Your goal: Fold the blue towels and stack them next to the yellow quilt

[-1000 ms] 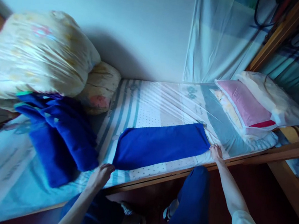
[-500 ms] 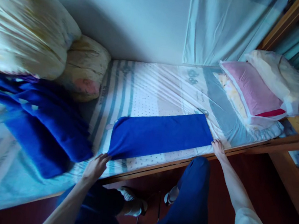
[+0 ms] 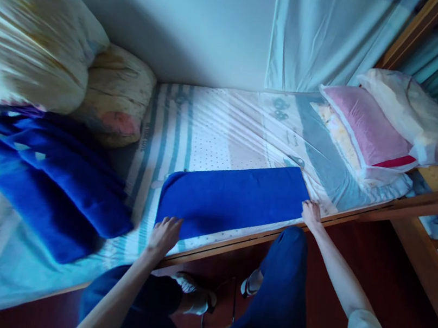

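Note:
A blue towel [image 3: 235,194], folded into a long strip, lies flat on the patterned bed sheet [image 3: 224,126] along the bed's near edge. Over its near left corner hovers or rests my left hand [image 3: 166,234], fingers spread and not gripping; whether it touches the cloth I cannot tell. At the near right corner, the fingers of my right hand [image 3: 312,213] pinch the towel's edge. More blue cloth [image 3: 59,189] lies in a loose, layered heap to the left of my left hand.
A large pale bundle [image 3: 28,31] and a patterned pillow [image 3: 120,97] stand at the left. Pink [image 3: 369,123] and white pillows [image 3: 415,116] lie at the right end. The wooden bed rail [image 3: 248,241] runs before my knees; a curtain [image 3: 336,39] hangs behind.
My left hand has let go of the towel's left corner and moved right over its near edge. The left end now lies flatter. My right hand stays at its corner.

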### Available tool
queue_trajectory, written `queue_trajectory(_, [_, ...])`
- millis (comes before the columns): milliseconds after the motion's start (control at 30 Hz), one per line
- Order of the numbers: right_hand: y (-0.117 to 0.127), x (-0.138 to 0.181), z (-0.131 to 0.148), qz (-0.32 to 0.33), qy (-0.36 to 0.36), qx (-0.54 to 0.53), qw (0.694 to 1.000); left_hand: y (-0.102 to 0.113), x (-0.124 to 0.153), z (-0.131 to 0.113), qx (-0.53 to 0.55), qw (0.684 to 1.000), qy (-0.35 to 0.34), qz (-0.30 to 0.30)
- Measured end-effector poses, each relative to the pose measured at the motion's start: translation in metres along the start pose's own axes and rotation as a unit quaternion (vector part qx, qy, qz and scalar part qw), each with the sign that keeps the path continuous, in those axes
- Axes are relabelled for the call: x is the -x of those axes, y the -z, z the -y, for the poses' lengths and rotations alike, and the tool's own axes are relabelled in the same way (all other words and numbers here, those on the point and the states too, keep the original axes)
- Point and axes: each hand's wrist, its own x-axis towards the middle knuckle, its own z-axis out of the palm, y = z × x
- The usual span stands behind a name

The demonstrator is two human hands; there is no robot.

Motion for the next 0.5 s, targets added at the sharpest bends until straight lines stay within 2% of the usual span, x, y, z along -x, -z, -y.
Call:
queue_trajectory(100, [-0.002, -0.007, 0.063, -0.054, 0.068, -0.108, 0.99, -0.003, -0.028, -0.043, 0.083, 0.991, -0.005, -0.105])
queue_trajectory(200, [-0.021, -0.01, 0.149, -0.085, 0.156, -0.206, 0.962, -0.021, -0.044, -0.078, 0.162, 0.975, 0.026, -0.148])
queue_trajectory(267, [-0.041, -0.013, 0.206, -0.088, 0.203, -0.247, 0.943, -0.037, -0.046, -0.089, 0.197, 0.966, 0.05, -0.158])
queue_trajectory(333, [-0.061, -0.016, 0.252, -0.083, 0.248, -0.271, 0.927, -0.051, -0.044, -0.09, 0.224, 0.958, 0.056, -0.167])
queue_trajectory(400, [-0.08, -0.019, 0.282, -0.067, 0.283, -0.273, 0.917, -0.06, -0.042, -0.086, 0.25, 0.95, 0.053, -0.181])
queue_trajectory(500, [-0.097, -0.025, 0.296, -0.057, 0.321, -0.227, 0.918, -0.067, -0.044, -0.082, 0.28, 0.932, 0.07, -0.219])
